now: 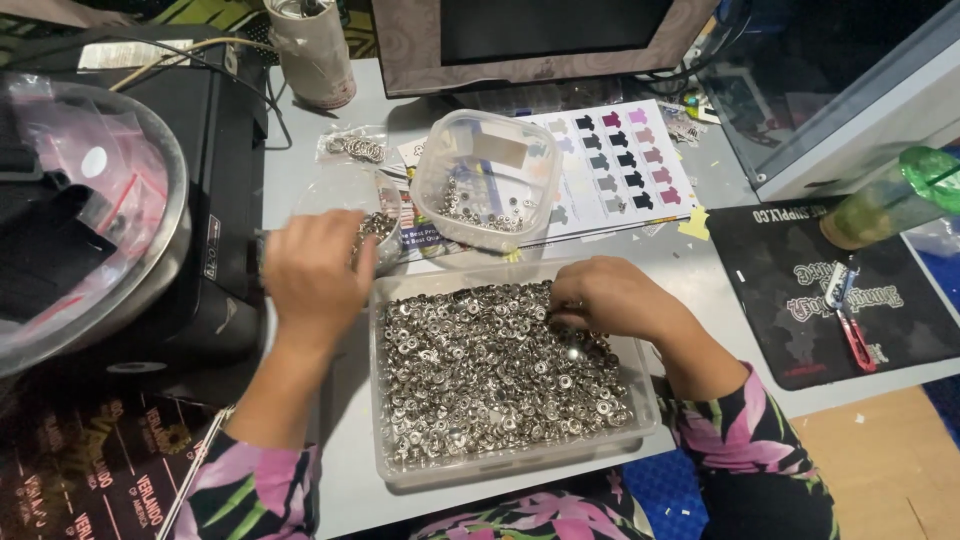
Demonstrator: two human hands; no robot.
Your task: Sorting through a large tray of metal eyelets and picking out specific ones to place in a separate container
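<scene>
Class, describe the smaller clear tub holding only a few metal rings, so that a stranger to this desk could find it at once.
Start at the big rectangular tray heaped with silver rings, where the right hand digs. Look just beyond its far edge, below the monitor: the small clear tub sits there on a printed chart of shirt shapes. Unlike the tray, it has rounded corners and holds only a thin scatter of rings.

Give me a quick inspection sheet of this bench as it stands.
Surface: grey table, crowded.
Job's things: clear tray full of metal rings; small bowl and tub hold a few.
Clutter: colour chart, snips on black mat, green bottle.
Grips: left hand over small bowl; right hand picking in tray.
Cables: cable at rear left.
Surroundings: monitor, black machine.
</scene>
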